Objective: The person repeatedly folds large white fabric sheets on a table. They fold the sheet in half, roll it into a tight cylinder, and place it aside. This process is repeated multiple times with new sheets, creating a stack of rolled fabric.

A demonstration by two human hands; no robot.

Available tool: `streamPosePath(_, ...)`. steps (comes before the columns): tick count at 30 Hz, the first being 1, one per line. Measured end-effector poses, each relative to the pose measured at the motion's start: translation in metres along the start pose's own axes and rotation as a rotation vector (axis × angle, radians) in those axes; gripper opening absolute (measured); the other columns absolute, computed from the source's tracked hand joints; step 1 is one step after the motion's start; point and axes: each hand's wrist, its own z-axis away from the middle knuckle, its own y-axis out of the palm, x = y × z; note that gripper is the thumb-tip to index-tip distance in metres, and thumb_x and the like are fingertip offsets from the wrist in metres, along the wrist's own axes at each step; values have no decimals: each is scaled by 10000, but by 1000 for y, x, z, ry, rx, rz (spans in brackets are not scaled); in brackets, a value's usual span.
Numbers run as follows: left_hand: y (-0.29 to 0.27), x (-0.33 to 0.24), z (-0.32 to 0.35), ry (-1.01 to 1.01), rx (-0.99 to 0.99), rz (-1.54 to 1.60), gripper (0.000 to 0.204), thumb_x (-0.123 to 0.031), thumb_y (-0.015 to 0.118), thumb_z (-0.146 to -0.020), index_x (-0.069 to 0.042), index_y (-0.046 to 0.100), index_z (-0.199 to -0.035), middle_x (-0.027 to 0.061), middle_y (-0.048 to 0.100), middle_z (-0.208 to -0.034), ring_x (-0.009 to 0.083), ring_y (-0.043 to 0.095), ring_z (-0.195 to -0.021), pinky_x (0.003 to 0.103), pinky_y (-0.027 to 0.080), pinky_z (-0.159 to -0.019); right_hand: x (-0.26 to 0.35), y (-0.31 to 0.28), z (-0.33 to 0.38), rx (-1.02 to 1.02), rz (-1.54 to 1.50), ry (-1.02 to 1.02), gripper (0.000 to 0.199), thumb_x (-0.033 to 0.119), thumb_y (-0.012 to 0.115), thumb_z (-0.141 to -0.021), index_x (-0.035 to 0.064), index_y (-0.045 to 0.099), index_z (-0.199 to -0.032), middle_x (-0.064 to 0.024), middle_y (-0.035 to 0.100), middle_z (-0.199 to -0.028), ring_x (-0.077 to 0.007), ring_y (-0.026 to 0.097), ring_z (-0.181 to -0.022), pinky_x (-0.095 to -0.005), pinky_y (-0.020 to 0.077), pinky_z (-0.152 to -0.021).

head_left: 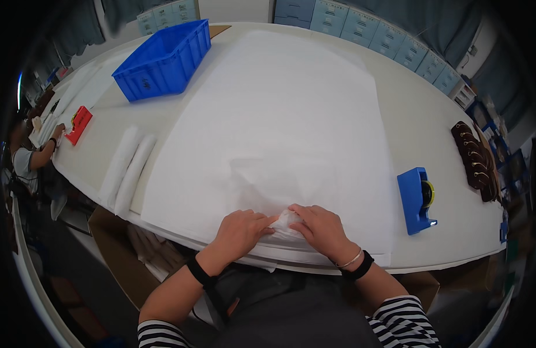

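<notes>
Near the table's front edge, both my hands close on a small crumpled bundle of thin white paper (287,224). My left hand (240,233) pinches its left side, with fingertips pressed against the paper. My right hand (321,228) grips it from the right, thumb and fingers around the gathered part. Whatever the paper may wrap is hidden. Beneath lies a large stack of white paper sheets (291,98) covering the middle of the table. A thin, greyish, wrinkled patch of sheet (256,177) shows just beyond my hands.
A blue plastic crate (157,81) stands at the far left, with two white rolls (131,171) nearer. At right are a blue tape dispenser (412,200) and dark brown pouches (474,159). On the left, another person (33,153) works beside a red tape dispenser (78,124).
</notes>
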Motion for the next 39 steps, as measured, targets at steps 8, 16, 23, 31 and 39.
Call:
streamPosePath(8, 1, 13, -19, 6, -85, -41, 403, -254, 752, -853, -126, 688, -1230, 62, 678, -1123, 260, 643, -1013, 411, 525, -857, -2, 13, 10, -97, 92, -331, 460, 211, 737, -869, 104, 638, -1305, -51, 670, -1260, -239, 640, -1088, -363, 536, -903)
streamPosePath(16, 22, -7, 5, 167, -240, -148, 701, -228, 805, -774, -45, 547, -1400, 127, 640, -1283, 276, 593, -1220, 429, 454, -1060, -28, -3, -25, 282, -363, 50, 371, 220, 741, -897, 138, 696, -1256, -78, 731, -1057, -269, 662, -925, -367, 540, -827)
streamPosePath(23, -1, 22, -24, 45, 79, 196, 539, -227, 779, -836, -101, 617, -1335, 87, 673, -1174, 272, 620, -1086, 410, 501, -939, -1, 16, -10, -205, 181, -357, 417, 268, 728, -887, 112, 650, -1266, -52, 681, -1138, -245, 629, -1036, -374, 521, -870)
streamPosePath(31, -11, 25, -48, 39, -41, -12, 643, -298, 799, -819, -91, 585, -1389, 99, 621, -1262, 269, 578, -1152, 430, 486, -979, -22, 18, -35, 39, 54, -10, 311, 320, 671, -943, 123, 659, -1183, -52, 702, -1037, -239, 635, -978, -382, 530, -785)
streamPosePath(39, 19, 16, -47, 132, -206, -76, 598, -218, 757, -837, -40, 553, -1371, 101, 631, -1257, 284, 586, -1158, 411, 474, -993, -18, 20, -39, -163, 221, -179, 417, 246, 693, -916, 19, 594, -1253, -134, 620, -1208, -298, 569, -1136, -441, 467, -980)
